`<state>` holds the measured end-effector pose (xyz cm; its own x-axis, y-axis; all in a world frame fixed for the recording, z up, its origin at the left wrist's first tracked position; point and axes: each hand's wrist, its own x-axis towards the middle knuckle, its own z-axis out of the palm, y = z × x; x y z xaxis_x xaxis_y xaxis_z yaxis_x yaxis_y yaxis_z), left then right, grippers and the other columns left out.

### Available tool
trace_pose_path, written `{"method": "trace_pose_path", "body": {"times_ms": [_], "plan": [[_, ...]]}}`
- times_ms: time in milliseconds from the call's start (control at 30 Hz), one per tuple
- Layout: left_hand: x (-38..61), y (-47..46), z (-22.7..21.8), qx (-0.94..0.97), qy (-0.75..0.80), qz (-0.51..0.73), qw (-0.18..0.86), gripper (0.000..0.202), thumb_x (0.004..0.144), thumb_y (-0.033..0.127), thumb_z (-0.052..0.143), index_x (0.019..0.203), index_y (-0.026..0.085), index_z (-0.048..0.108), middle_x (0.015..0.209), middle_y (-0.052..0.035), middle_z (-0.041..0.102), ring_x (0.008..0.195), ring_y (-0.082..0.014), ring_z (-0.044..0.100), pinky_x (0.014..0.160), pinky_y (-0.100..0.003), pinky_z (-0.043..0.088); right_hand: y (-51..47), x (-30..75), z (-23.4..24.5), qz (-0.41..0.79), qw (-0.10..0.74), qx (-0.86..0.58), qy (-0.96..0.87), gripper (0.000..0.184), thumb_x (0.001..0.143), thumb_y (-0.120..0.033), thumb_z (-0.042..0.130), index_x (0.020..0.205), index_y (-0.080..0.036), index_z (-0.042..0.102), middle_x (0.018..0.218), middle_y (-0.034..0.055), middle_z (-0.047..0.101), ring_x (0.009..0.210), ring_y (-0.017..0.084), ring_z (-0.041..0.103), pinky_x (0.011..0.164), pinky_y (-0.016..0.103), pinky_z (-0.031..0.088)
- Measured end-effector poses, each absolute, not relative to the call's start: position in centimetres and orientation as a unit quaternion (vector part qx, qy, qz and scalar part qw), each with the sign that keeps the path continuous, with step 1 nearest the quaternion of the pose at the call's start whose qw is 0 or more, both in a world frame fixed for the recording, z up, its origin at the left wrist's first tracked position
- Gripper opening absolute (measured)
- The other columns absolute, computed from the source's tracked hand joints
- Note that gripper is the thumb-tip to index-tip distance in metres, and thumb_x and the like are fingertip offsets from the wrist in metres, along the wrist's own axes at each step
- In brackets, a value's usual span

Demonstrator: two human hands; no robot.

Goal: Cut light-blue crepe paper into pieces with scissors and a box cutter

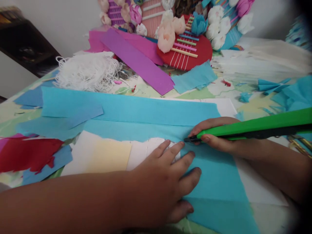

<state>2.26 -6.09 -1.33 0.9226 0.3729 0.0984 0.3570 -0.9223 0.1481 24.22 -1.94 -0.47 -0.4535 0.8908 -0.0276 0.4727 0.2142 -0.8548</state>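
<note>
My left hand [168, 182] lies flat with its fingers spread, pressing on turquoise crepe paper [214, 182] and a white sheet [138, 152] beside it. My right hand [216, 135] is closed around the front of a green utility knife [260, 122]. The knife's dark tip touches the crepe paper just right of my left fingertips, along the torn-looking edge between turquoise and white. A folded turquoise strip [131, 104] lies beyond both hands. Part of the sheets is hidden under my left hand and arm.
Behind are tangled white string [85, 73], a purple paper strip [141, 61] and a red disc [195, 52] with strung coloured sticks and paper flowers. Red crepe paper [26, 154] lies left. Scissors [301, 144] sit at the right edge, and turquoise scraps [294, 97] lie above them.
</note>
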Motion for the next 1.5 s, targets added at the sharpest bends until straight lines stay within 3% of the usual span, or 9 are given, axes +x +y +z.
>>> {"method": "trace_pose_path", "body": {"times_ms": [233,433,700,900,1067,1333,1500], "plan": [[2.2,-6.0,-1.3,0.977,0.186,0.064,0.077,0.052,0.078,0.050,0.046,0.121,0.020,0.045,0.127,-0.0114,0.043,0.118,-0.0390,0.033,0.094,-0.058,0.022,-1.7,24.8,-1.1,0.455,0.295,-0.448,-0.711,0.016,0.075,-0.031,0.056,0.085,-0.020,0.063,0.083,0.0024,0.068,0.071,0.013,0.064,0.066,0.023,0.053],[2.2,-5.9,-1.5,0.976,0.190,0.070,0.080,0.053,0.078,0.050,0.046,0.121,0.020,0.045,0.127,-0.0122,0.043,0.118,-0.0393,0.032,0.094,-0.058,0.021,-1.4,24.6,-0.8,0.419,0.264,-0.431,-0.754,0.013,0.074,-0.027,0.058,0.082,-0.019,0.064,0.074,-0.0002,0.067,0.067,0.010,0.062,0.061,0.015,0.050],[2.3,-6.1,-1.2,0.976,0.195,0.050,0.089,0.052,0.078,0.048,0.046,0.121,0.020,0.045,0.127,-0.0126,0.043,0.119,-0.0397,0.031,0.093,-0.060,0.021,-1.3,25.3,-1.4,0.475,0.295,-0.424,-0.712,0.018,0.075,-0.032,0.058,0.086,-0.019,0.063,0.080,0.0029,0.068,0.071,0.013,0.064,0.065,0.022,0.053],[2.5,-6.0,-1.1,0.975,0.197,0.045,0.093,0.051,0.078,0.048,0.047,0.121,0.020,0.046,0.128,-0.0119,0.043,0.118,-0.0391,0.031,0.094,-0.060,0.021,-0.8,25.3,-0.6,0.462,0.221,-0.417,-0.751,0.018,0.074,-0.030,0.058,0.088,-0.019,0.063,0.082,0.0020,0.067,0.072,0.013,0.063,0.065,0.020,0.052],[2.3,-5.9,-1.2,0.975,0.194,0.053,0.090,0.051,0.078,0.048,0.046,0.122,0.020,0.045,0.128,-0.0124,0.042,0.118,-0.0396,0.031,0.094,-0.060,0.020,-0.8,25.1,-0.4,0.416,0.215,-0.404,-0.786,0.016,0.074,-0.028,0.058,0.085,-0.019,0.065,0.080,0.0009,0.067,0.072,0.010,0.063,0.064,0.015,0.050],[2.3,-5.8,-0.7,0.976,0.188,0.021,0.110,0.050,0.080,0.048,0.044,0.123,0.023,0.044,0.130,-0.0109,0.041,0.120,-0.0386,0.031,0.092,-0.062,0.022,-1.0,25.6,-1.0,0.531,0.274,-0.417,-0.685,0.020,0.073,-0.034,0.059,0.084,-0.018,0.064,0.077,0.0033,0.068,0.068,0.013,0.064,0.063,0.022,0.053],[2.4,-5.6,-0.1,0.970,0.207,-0.004,0.127,0.052,0.078,0.048,0.047,0.124,0.025,0.041,0.132,-0.0181,0.036,0.122,-0.0366,0.031,0.093,-0.060,0.023,-1.0,25.6,-1.1,0.517,0.289,-0.414,-0.691,0.016,0.074,-0.032,0.059,0.083,-0.019,0.063,0.077,0.0023,0.068,0.066,0.012,0.065,0.061,0.020,0.053]]}}
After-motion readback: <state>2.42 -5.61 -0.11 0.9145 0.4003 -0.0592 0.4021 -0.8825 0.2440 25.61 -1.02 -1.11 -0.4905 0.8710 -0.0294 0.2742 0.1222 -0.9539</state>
